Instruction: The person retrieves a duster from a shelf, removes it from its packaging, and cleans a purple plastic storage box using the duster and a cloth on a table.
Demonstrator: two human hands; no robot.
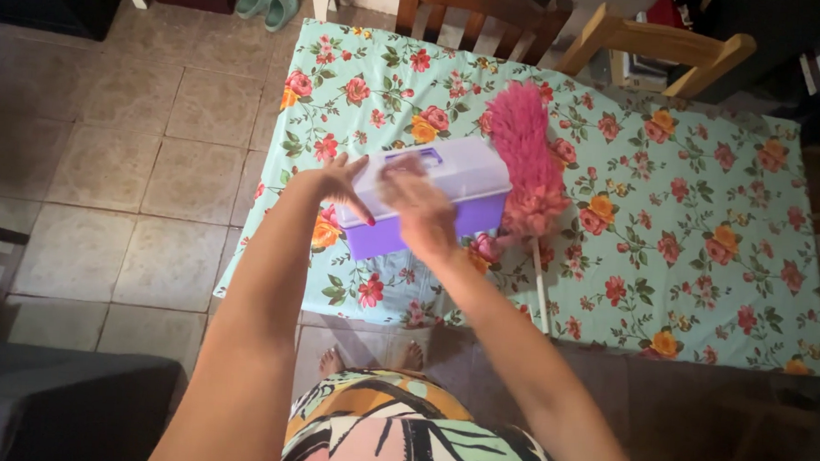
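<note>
— Hands first: where are they?
— Left hand (342, 185) lies open against the purple box (430, 196) at frame centre; right hand (420, 212) rests flat on its lid, blurred.
— On the table (705, 302)?
— Yes. Lid looks shut; pink duster (526, 157) lies beside it, untouched.

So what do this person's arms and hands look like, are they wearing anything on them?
Both arms are bare up to the frame's lower edge, with no sleeves, gloves or watch in sight. The left hand has red-painted fingernails. The right hand is motion-blurred, so its nails and any rings cannot be made out. Below the arms shows a patterned garment in green, orange, black and white.
</note>
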